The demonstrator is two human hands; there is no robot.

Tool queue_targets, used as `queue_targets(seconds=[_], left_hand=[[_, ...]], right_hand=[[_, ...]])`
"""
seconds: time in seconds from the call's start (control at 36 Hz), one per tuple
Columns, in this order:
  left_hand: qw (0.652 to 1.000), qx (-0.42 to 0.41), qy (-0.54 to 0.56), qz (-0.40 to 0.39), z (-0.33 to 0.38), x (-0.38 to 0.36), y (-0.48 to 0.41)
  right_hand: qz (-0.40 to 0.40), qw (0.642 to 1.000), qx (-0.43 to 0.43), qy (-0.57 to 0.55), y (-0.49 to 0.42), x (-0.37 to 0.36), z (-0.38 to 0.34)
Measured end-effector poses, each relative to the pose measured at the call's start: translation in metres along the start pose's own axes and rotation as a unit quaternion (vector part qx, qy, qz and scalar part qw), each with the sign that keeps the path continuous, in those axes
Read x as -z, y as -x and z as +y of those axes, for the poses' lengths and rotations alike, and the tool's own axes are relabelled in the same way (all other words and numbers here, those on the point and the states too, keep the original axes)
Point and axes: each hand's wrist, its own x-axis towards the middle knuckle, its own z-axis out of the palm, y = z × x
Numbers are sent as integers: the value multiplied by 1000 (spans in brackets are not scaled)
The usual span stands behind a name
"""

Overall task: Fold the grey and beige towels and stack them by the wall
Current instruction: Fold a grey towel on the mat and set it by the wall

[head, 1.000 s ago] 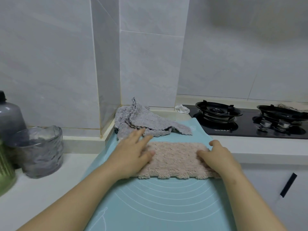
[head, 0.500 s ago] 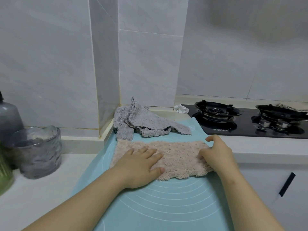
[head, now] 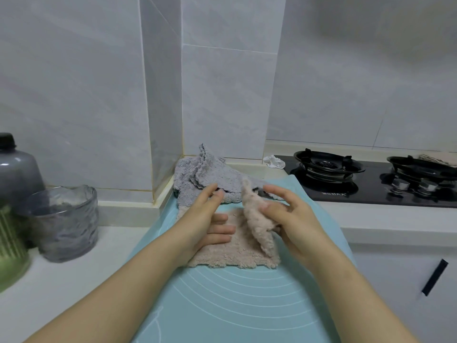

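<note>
A fluffy beige towel (head: 237, 251) lies on the light blue mat (head: 235, 305). My left hand (head: 210, 221) rests flat on its left half with fingers spread. My right hand (head: 291, 219) pinches the towel's right end and holds it raised, standing over the middle of the towel. Behind them a crumpled grey towel (head: 207, 174) lies in the wall corner, partly on the mat and partly hidden by my hands.
A gas hob (head: 371, 179) with two burners stands at the right, a small white scrap (head: 274, 161) beside it. At the left stand a ribbed glass cup (head: 65, 221), a grey bottle (head: 17, 167) and a green container (head: 11, 248). A cabinet handle (head: 434, 277) is lower right.
My right hand has lifted the beige towel's right end and swung it leftward over the middle. My left hand stayed pressed on the left half.
</note>
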Motion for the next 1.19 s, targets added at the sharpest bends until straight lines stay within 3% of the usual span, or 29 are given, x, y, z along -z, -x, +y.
queue_targets(seconds=[0.17, 0.28, 0.42, 0.53, 0.69, 0.86, 0.97, 1.08, 1.19], left_hand=[[999, 15, -9, -29, 1, -1, 3], [998, 3, -54, 43, 0, 2, 0], [983, -74, -147, 79, 4, 16, -4], [967, -94, -218, 87, 10, 33, -4], [953, -50, -292, 67, 14, 57, -5], [937, -36, -340, 67, 12, 67, -8], [919, -33, -387, 66, 6, 69, -11], [905, -28, -418, 67, 4, 71, -14], [894, -34, -440, 78, 5, 74, -14]], right_hand=[[-128, 991, -39, -4, 4, -8, 1], [-56, 997, -1, -51, 2, -7, -1], [31, 999, 34, 21, -3, -1, 3], [29, 993, 58, 102, -2, -3, 10], [-20, 960, 82, 265, -2, -9, 23], [-111, 933, 90, 330, 0, -12, 25], [-176, 886, 88, 420, 3, -16, 29], [-160, 853, 119, 483, 3, -19, 32], [-138, 867, 159, 451, 0, -14, 30]])
